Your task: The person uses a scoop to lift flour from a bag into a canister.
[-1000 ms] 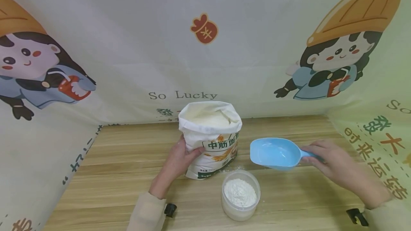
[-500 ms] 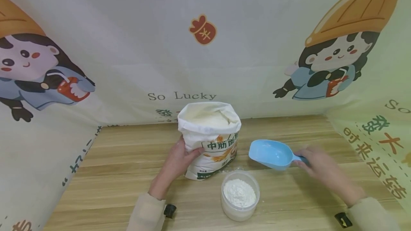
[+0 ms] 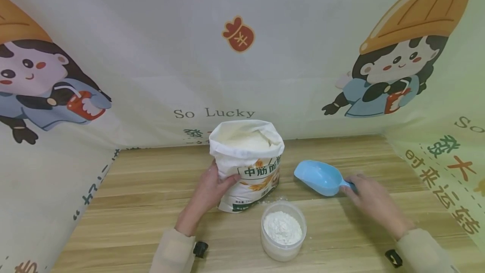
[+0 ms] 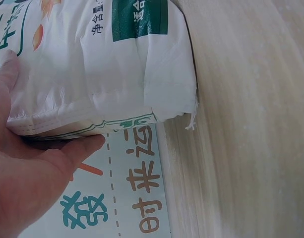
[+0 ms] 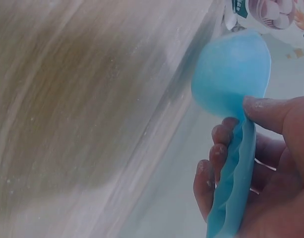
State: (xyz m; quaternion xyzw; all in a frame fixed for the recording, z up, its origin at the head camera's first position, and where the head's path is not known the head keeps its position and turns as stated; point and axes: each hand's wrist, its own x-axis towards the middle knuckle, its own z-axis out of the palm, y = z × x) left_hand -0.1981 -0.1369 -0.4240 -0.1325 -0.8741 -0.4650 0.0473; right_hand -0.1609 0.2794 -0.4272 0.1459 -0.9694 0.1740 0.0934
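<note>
A white flour bag [image 3: 248, 172] stands with its top rolled down, pale flour [image 3: 246, 140] visible inside. My left hand [image 3: 212, 188] grips its left side, thumb across the front; in the left wrist view, fingers [image 4: 87, 146] reach round the bag's side. To the right, my right hand [image 3: 373, 199] holds a light blue scoop [image 3: 322, 177] by its handle. The right wrist view shows fingers curled about the ridged handle [image 5: 233, 183], thumb near the bowl [image 5: 231, 74]. Between the hands, in front of the bag, sits a clear round tub [image 3: 282, 254] with a mound of white flour [image 3: 283, 227].
Everything stands on a wood-grain table [image 3: 144, 205]. Spilled flour [image 3: 270, 199] specks it between bag and tub. A printed cloth [image 3: 182, 62] hangs behind and along both sides. Small black clips [image 3: 201, 248] show by the sleeves.
My right hand has shifted left, and the scoop has turned so its mouth points more toward the back left. The left hand, bag and tub have stayed put.
</note>
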